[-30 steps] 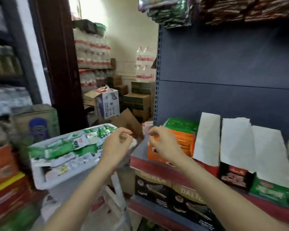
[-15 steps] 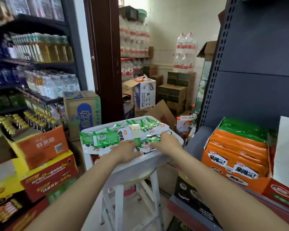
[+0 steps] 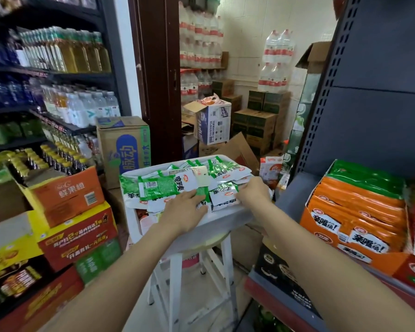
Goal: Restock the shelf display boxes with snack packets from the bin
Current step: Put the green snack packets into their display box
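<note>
- both hands are back at the bin from the shelf, so another pick is starting.
- left hand [image 3: 186, 209] lies flat, fingers spread, pressing green packets [image 3: 158, 186] at the near edge.
- right hand [image 3: 252, 194] curls onto a packet's edge; a firm pinch i cannot tell.
- white bin [image 3: 225, 218] sits on a stool [image 3: 177, 271]; packets' long axes mostly run left-right.
- orange display box [image 3: 355, 212] stands farther right on the shelf, nearly full.

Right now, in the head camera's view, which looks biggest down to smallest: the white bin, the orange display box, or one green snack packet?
1. Orange display box, though it sits nearer the camera, so unsure.
2. White bin, not much smaller.
3. Green snack packet, clearly smallest.
</note>
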